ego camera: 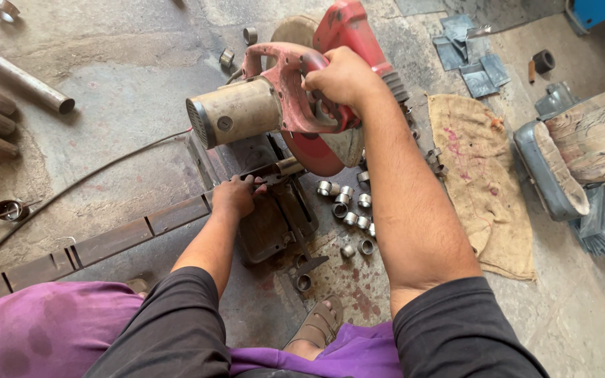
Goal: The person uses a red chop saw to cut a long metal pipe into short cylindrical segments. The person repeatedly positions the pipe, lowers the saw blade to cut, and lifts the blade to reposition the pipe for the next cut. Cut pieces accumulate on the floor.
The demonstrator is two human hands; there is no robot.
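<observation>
Your right hand (341, 75) wraps the handle of the red metal chop saw (295, 98); below it, your left hand (234, 196) pinches a thin steel tube (281, 168) (cut shiny steel rings (348, 203) lie just beside).

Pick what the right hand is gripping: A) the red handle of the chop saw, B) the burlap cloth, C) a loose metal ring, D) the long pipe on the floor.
A: the right hand is closed around the chop saw's red handle, above the blade.
</observation>
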